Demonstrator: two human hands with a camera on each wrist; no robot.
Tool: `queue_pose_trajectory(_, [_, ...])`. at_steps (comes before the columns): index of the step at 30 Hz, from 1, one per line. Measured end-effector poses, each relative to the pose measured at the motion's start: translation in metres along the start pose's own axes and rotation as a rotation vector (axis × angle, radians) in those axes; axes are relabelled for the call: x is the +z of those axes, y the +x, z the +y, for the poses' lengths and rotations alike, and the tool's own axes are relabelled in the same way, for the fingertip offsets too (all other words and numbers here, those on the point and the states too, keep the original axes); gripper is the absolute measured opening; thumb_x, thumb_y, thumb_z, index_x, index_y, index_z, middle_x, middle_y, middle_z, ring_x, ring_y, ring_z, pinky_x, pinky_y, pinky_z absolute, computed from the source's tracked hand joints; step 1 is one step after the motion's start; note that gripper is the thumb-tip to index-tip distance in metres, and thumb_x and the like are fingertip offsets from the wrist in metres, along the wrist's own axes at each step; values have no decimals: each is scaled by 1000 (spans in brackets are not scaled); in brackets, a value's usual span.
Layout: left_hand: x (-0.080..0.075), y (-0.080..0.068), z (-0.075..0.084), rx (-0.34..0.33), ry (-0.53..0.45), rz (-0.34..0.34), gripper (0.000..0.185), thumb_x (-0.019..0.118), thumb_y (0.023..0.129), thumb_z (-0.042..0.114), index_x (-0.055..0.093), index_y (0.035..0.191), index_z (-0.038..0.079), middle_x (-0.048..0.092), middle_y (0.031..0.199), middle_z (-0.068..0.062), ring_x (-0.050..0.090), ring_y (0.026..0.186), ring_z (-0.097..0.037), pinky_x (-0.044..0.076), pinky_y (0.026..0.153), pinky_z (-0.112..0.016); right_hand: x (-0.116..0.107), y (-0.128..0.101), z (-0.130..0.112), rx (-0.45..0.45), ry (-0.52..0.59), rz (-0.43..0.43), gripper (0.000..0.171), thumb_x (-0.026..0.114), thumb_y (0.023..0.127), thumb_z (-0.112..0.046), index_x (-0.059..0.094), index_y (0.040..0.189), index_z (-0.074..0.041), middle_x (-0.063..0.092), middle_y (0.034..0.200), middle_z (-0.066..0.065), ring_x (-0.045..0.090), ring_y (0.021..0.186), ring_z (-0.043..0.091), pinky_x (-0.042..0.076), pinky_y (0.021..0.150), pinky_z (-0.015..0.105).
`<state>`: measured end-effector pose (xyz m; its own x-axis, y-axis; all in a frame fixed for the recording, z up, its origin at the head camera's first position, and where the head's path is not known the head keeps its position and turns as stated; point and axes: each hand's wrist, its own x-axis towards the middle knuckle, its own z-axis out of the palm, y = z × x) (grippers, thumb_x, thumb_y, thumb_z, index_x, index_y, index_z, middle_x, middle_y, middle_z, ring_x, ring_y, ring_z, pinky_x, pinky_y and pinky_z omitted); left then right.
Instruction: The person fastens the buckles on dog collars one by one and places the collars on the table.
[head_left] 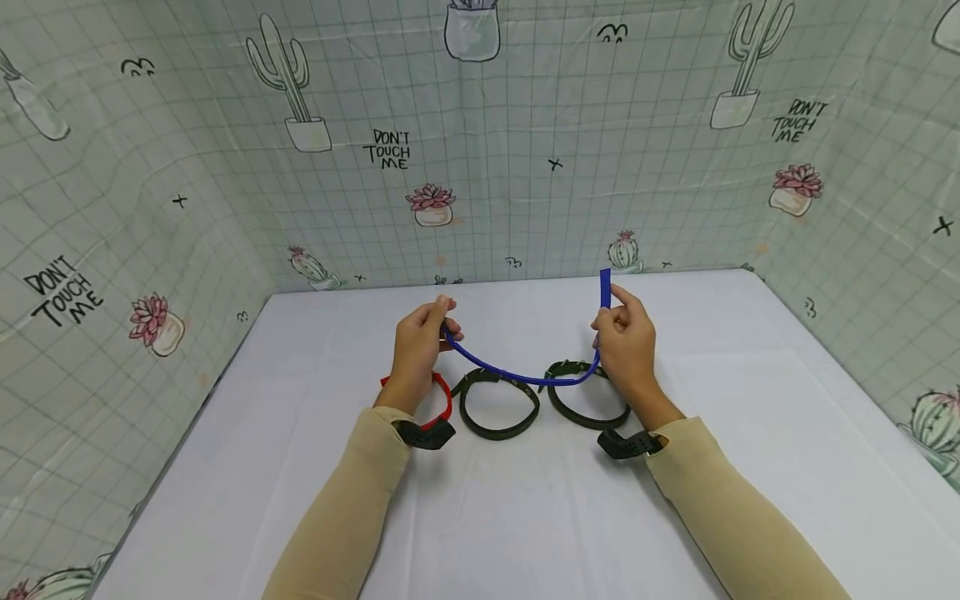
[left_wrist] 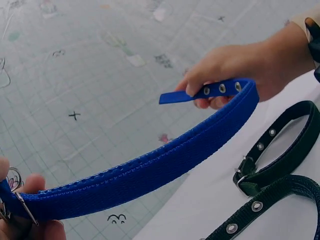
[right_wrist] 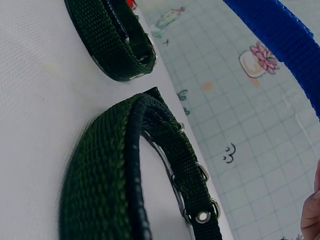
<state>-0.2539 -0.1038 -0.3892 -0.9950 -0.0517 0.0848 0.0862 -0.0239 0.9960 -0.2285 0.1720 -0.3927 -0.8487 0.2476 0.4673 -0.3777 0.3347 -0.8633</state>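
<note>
Item: blue woven nylon collar strap (head_left: 517, 377), unbuckled, held above the white surface (head_left: 525, 517), sagging in an arc between both hands.
Left hand (head_left: 420, 346): fingers curled, pinching the buckle end; the metal buckle (left_wrist: 22, 207) shows between the fingertips in the left wrist view.
Right hand (head_left: 626, 346): pinching the eyelet end, the free tip (head_left: 604, 283) standing upright above the fingers.
On the surface below: two dark green webbing collars, both closed into loops, one in the middle (head_left: 498, 404) and one (head_left: 588, 396) under the right hand; a red collar (head_left: 442, 400) partly hidden behind the left wrist.
Progress, as judged: green collars already buckled; blue strap still open, its tip not yet fed into the buckle. Red collar's state cannot be told.
</note>
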Motion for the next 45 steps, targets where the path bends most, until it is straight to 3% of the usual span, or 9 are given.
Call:
queue_pose_trajectory(9, [2,1,-3,14,-36,-19,40,52,104,44,66,120,11,64,85,-8,67,83,-23,55,87,-36,0,-3,3,-40,36,-29,39,49,100,1,49,139,9,62,83,24,60,57,25,46,51,18])
queue_pose_trajectory(16, [7,-2,4,30,-131,-106,42,49,105,44,62,125,9,63,84,-7,65,84,-23,53,86,-34,-1,-2,0,-69,124,-88,39,51,101,0,51,139,7,62,86,26,63,56,22,51,51,22])
queue_pose_trajectory(23, [12,-5,11,50,-116,-127,41,46,106,43,62,124,10,63,85,-8,65,85,-24,53,82,-33,2,-4,-11,-72,170,-146,37,53,101,-2,53,137,7,62,88,27,64,56,24,53,51,31])
queue_pose_trajectory(30, [19,-8,12,44,-61,-205,43,44,107,42,61,125,8,65,85,-10,66,86,-26,54,80,-34,7,-13,-23,-158,185,-212,35,56,100,0,57,135,5,61,87,25,61,54,27,53,50,28])
queue_pose_trajectory(37, [20,-13,12,61,-22,-221,41,42,108,42,62,124,10,65,86,-12,64,86,-29,53,80,-35,15,-22,-36,-248,187,-263,34,57,98,4,59,132,7,61,90,20,54,53,41,50,52,20])
queue_pose_trajectory(45, [29,-21,9,111,18,-234,41,39,109,39,61,125,7,62,80,-10,63,79,-26,53,76,-34,29,-21,-10,-385,64,-321,24,68,93,-2,70,118,-5,65,88,5,52,51,11,43,46,22])
